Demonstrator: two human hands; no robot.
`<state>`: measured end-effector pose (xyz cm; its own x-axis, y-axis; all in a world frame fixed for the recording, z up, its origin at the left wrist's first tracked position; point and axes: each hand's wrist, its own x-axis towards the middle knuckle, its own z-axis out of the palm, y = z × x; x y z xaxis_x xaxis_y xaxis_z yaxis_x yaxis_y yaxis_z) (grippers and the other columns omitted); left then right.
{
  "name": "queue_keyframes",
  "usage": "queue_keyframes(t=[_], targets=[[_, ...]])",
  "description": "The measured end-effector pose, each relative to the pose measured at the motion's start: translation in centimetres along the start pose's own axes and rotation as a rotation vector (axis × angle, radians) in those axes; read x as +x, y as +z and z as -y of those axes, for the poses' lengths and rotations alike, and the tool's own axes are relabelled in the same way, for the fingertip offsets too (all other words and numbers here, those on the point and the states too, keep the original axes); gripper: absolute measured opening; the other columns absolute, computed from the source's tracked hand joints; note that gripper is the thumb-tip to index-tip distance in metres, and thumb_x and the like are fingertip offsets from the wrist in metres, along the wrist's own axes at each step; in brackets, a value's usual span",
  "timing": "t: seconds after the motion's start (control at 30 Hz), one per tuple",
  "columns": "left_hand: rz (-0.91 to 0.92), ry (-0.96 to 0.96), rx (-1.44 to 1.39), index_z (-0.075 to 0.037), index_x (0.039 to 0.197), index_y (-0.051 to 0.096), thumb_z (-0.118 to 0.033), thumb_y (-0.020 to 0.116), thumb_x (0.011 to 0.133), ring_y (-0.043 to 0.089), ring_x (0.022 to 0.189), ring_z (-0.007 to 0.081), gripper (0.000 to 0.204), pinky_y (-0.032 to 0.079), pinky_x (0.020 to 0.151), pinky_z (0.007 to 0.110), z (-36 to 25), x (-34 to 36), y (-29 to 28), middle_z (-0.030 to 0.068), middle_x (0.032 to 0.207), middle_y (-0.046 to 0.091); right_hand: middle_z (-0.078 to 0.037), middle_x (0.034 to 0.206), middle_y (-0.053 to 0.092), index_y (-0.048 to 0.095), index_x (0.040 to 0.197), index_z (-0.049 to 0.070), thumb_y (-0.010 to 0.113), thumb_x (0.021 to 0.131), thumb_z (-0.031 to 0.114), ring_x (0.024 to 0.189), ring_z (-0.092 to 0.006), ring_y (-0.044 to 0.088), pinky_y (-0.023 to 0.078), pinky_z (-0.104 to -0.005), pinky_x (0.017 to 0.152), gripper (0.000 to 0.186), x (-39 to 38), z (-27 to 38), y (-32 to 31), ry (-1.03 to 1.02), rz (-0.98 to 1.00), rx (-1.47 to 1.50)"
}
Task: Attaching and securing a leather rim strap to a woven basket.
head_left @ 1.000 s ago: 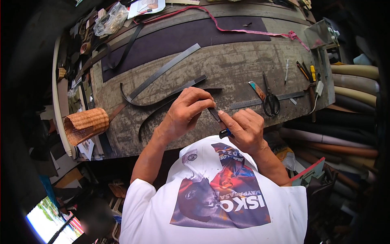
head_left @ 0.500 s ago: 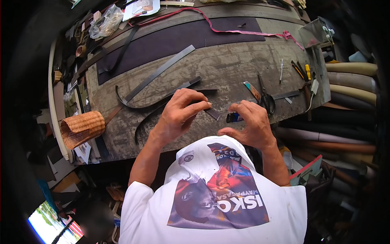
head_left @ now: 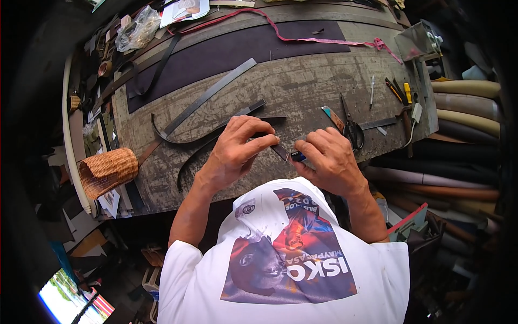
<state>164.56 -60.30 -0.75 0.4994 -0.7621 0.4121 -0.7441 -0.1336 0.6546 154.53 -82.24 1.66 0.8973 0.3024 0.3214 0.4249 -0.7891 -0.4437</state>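
My left hand is closed, thumb and fingertips pinching a short dark leather strip. The strip slants down to the right, with a pale speck at its free end. Close to that end, my right hand is closed round a small dark-blue object. Fingers cover most of it, so its kind cannot be told. Behind my left hand lie long dark leather straps, one curling at its left end. A steel ruler slants away across the worn table.
Black scissors and a teal-and-brown cutter lie beyond my right hand. Further right are a pen, a yellow-handled tool and a hammer. A wicker basket sits left. Dark leather and a pink tape measure lie at the back.
My right hand has moved left and closed round the dark-blue object, bringing it up to the strip's end. My left hand keeps its pinch on the strip almost in place.
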Motion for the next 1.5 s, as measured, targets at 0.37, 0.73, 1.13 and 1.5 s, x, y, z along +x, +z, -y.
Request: queue_keyframes(t=[0.37,0.73,1.13,1.5], targets=[[0.058,-0.013,0.075,-0.007,0.107,0.067,0.008,0.071,0.066,0.061,0.096,0.0279,0.044,0.048,0.083,0.04,-0.2,0.1,-0.3,0.0082,0.099,0.062,-0.006,0.081,0.056,0.064,0.095,0.0,0.079,0.074,0.019,0.074,-0.0222,0.057,0.044,-0.035,0.067,0.031,-0.2,0.7,0.0,0.019,0.019,-0.076],[-0.254,-0.082,0.211,-0.008,0.111,0.074,0.009,0.076,0.065,0.062,0.072,0.0189,0.049,0.052,0.058,0.029,-2.7,-1.2,1.4,0.0083,0.096,0.06,-0.011,0.076,0.06,0.067,0.098,0.0,0.077,0.081,0.017,0.063,-0.0257,0.063,0.05,-0.0348,0.055,0.026,-1.0,2.8,1.7,0.536,-0.22,0.239],[-0.322,-0.035,0.277,-0.005,0.118,0.069,0.004,0.077,0.065,0.057,0.068,0.0196,0.054,0.048,0.054,0.031,-3.0,-1.6,2.6,0.0078,0.097,0.057,-0.01,0.076,0.06,0.066,0.097,0.001,0.07,0.081,0.014,0.064,-0.027,0.065,0.051,-0.0367,0.057,0.021,-0.2,3.4,2.6,0.513,-0.231,0.172],[-0.279,-0.127,0.006,-0.005,0.113,0.073,0.009,0.075,0.071,0.064,0.076,0.0182,0.044,0.054,0.062,0.03,-3.5,-1.6,2.6,0.0089,0.099,0.061,-0.009,0.078,0.06,0.066,0.123,0.008,0.084,0.07,0.01,0.065,-0.0258,0.06,0.047,-0.0382,0.057,0.056,-0.4,1.7,0.6,0.453,-0.211,0.356]])
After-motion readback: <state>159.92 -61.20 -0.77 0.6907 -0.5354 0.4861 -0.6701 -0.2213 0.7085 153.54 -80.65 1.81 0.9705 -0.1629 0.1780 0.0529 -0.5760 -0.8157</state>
